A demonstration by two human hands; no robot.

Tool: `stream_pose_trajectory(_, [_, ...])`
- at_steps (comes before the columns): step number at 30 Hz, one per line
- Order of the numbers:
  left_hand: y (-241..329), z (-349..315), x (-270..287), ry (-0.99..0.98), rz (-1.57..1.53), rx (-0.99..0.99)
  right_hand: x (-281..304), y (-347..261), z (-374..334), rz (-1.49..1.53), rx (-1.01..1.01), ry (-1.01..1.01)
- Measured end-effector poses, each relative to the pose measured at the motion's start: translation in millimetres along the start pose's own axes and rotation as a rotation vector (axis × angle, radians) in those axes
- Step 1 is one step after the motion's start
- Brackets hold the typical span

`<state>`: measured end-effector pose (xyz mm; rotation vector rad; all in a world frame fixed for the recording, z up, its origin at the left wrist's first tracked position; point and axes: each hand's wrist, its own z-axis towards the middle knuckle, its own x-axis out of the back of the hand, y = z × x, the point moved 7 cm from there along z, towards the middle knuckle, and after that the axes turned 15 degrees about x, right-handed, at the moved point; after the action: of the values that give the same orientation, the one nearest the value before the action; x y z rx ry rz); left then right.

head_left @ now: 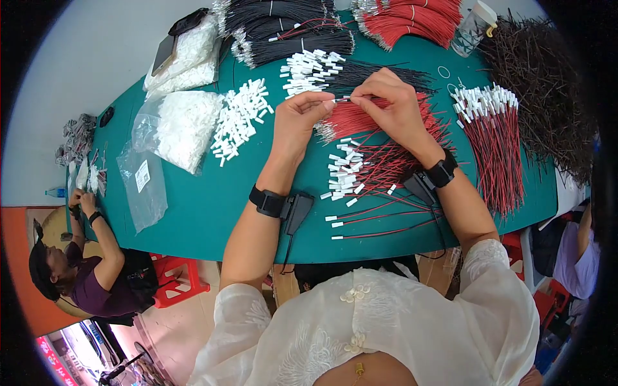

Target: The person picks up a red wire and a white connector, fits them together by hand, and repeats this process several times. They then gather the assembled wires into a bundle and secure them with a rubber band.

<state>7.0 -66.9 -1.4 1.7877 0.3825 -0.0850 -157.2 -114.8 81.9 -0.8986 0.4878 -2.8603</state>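
Note:
Above the pile of red wires (360,119), my left hand (295,123) pinches a small white plastic connector (341,100) between thumb and forefinger. Facing it, my right hand (394,106) is closed in a pinch on a thin wire at the connector's other end; the fingers mostly cover the wire. Just beyond my hands, black wires (367,76) with white connectors (312,69) lie in a bundle. Nearer to me are red-and-black wire pairs (399,157) with white connectors (346,170) on their left ends.
Loose white connectors (241,122) and a bag of them (187,128) lie left on the green table (212,212). Black (283,32) and red wire bundles (412,22) are at the back. Finished-looking wire pairs (492,148) and a dark wire heap (541,90) lie right. Another person (96,270) works at far left.

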Motion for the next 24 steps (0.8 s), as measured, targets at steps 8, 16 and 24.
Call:
stream_pose_trajectory(8, [1.5, -2.2, -4.6, -0.007, 0.051, 0.004, 0.0, -4.9, 2.5, -0.028, 0.069, 0.0])
stream_pose_trajectory(16, [3.1, -3.4, -5.0, 0.0, 0.084, 0.004, -1.8, -0.8, 1.0, -0.003, 0.057, -0.036])
stream_pose_trajectory(24, [4.3, -4.0, -4.1, 0.013, 0.102, -0.001, -3.6, -0.3, 0.1, 0.027, 0.045, -0.047])
